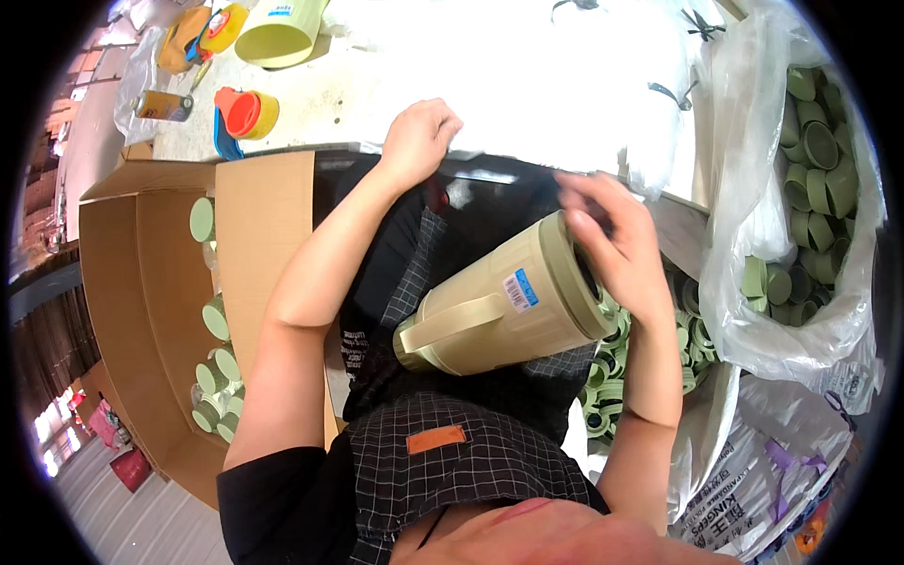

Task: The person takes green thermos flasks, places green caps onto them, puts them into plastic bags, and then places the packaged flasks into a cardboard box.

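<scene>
A pale green plastic jug (499,311) with a side handle and a blue-and-white label lies tilted across my lap, its wide mouth toward the upper right. My right hand (617,235) is beside that mouth, thumb and fingers apart; the fingertips are slightly blurred, and the palm side is partly hidden. Over the near edge of the white table (527,104), my left hand (419,141) is closed with its fingers curled in. Whatever it may hold is hidden. A dark checked apron (471,471) covers my front under the jug.
An open cardboard box (141,311) with several green-lidded pieces stands at left. Clear bags (734,282) of green ring-shaped parts (815,188) are at right. On the table are a yellow tape roll with red core (247,115), a spray can (165,105) and another green jug (280,36).
</scene>
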The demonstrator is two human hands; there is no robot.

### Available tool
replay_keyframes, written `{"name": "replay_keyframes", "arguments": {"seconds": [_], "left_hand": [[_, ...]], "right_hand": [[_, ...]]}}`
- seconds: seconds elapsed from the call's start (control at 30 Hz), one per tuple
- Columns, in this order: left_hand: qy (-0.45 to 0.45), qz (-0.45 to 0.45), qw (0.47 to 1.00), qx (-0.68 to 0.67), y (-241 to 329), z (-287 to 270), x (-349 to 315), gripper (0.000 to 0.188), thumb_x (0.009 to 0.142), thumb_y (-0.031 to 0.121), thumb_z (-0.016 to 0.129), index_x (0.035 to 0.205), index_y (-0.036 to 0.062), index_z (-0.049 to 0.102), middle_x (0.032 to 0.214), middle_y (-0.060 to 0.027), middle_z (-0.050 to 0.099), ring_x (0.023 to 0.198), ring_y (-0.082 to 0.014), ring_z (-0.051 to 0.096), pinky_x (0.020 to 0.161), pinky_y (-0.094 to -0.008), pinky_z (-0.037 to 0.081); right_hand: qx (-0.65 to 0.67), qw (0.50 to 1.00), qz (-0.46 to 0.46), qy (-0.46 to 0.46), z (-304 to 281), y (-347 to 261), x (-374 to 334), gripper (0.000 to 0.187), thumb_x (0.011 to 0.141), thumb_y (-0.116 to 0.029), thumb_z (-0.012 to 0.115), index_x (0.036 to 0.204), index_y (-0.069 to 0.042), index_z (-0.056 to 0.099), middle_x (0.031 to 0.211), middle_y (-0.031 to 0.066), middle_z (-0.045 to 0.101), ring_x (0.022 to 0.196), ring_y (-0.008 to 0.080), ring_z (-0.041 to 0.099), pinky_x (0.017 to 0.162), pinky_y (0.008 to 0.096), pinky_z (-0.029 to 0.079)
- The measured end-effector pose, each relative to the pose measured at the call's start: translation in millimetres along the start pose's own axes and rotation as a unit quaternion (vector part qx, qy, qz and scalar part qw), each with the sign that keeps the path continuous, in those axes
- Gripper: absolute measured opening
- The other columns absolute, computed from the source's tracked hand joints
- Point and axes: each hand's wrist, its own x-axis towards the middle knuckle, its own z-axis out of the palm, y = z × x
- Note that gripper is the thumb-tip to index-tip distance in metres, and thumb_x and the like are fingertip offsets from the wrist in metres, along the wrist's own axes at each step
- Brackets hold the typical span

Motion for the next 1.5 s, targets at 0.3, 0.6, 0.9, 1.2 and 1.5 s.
{"name": "replay_keyframes", "arguments": {"seconds": [0.3,0.6,0.9,1.2,1.5], "left_hand": [[0.123,-0.200,0.916,-0.326,0.7,-17.9,23.3,0.027,0.100,0.019,0.049,0.089,0.0004,0.064,0.083,-0.0114,0.068,0.077,-0.0209,0.063,0.076,-0.0366,0.052],[0.041,-0.115,0.809,-0.574,125.5,-32.7,-11.3,0.034,0.104,0.020,0.039,0.091,0.0000,0.063,0.088,-0.0097,0.071,0.081,-0.0185,0.065,0.080,-0.0326,0.052],[-0.122,-0.026,0.743,-0.658,127.2,-33.4,-42.8,0.012,0.095,0.014,0.059,0.088,0.0075,0.052,0.070,0.0009,0.048,0.064,-0.0098,0.046,0.060,-0.0248,0.040],[-0.117,0.078,0.958,-0.248,145.9,-73.7,-86.8,0.057,0.070,0.008,0.078,0.121,0.0038,0.051,0.091,-0.0073,0.051,0.077,-0.0185,0.051,0.068,-0.0305,0.045],[0.050,-0.098,0.993,-0.036,56.1,-80.1,-290.5,0.080,0.070,0.000,0.066,0.143,-0.0018,0.033,0.123,-0.0272,0.056,0.105,-0.0424,0.061,0.092,-0.0473,0.051]], "right_hand": [[-0.070,0.993,0.093,-0.026,37.8,38.4,49.7,0.038,0.096,-0.028,0.061,0.122,-0.001,0.063,0.125,0.0204,0.062,0.122,0.0316,0.056,0.103,0.0391,0.043],[0.302,0.923,0.075,0.225,30.4,50.5,25.9,0.011,0.094,-0.008,0.063,0.095,0.002,0.068,0.081,0.0009,0.068,0.074,0.0058,0.058,0.069,0.0221,0.049],[0.549,0.700,0.156,0.430,-4.5,95.2,-13.3,0.013,0.095,-0.007,0.057,0.102,0.003,0.061,0.092,0.0105,0.068,0.077,0.0145,0.064,0.070,0.0294,0.054],[0.009,0.891,-0.040,0.453,102.2,47.0,-130.5,0.031,0.101,-0.033,0.049,0.102,-0.002,0.053,0.112,0.0121,0.051,0.099,0.0215,0.053,0.090,0.0373,0.043],[0.115,0.977,0.104,-0.149,181.3,20.6,-152.6,0.053,0.083,-0.002,0.071,0.131,0.003,0.051,0.129,0.0145,0.058,0.125,0.0236,0.052,0.104,0.0377,0.041]]}}
